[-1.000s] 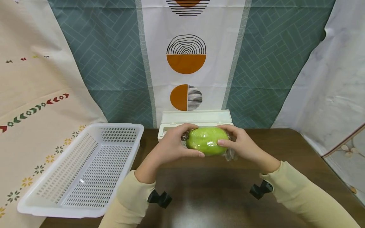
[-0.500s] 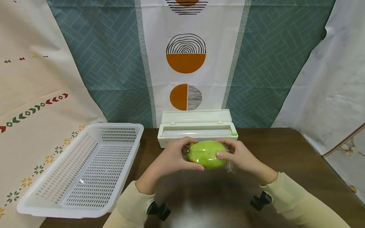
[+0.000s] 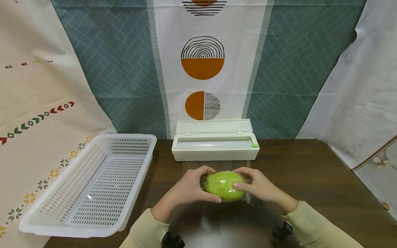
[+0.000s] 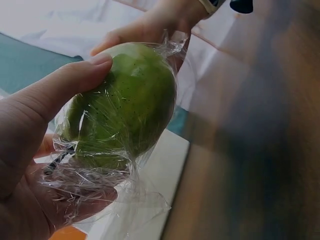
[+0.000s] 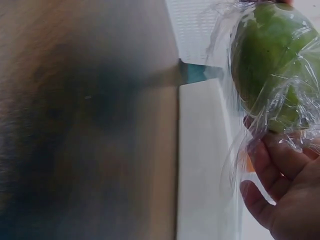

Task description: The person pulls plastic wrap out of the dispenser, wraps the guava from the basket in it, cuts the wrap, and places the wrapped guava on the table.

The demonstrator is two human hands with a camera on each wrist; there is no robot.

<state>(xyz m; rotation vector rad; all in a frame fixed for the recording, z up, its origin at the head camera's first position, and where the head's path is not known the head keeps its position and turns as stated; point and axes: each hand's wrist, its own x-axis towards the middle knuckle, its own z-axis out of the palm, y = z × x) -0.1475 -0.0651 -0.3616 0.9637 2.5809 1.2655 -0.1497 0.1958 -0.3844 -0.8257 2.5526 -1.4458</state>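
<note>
Between my two hands is a green mango, wrapped in clear cling film that is bunched at both ends. My left hand grips its left end, thumb on the near side. At the other end my right hand holds it, with the thumb pressed on the skin. Behind them stands a white cling film dispenser with its lid raised and a roll inside. A sheet of film stretches from the dispenser's front toward the mango. In the right wrist view, loose film hangs beside my right fingers.
A white perforated plastic basket stands to the left on the dark wooden table. A green slider sits at the dispenser's right end. Patterned cloths hang behind and at both sides.
Both hands have drawn the wrapped mango back toward the body, away from the dispenser. The dispenser's front and the stretched film have come into sight. The basket has stayed in place.
</note>
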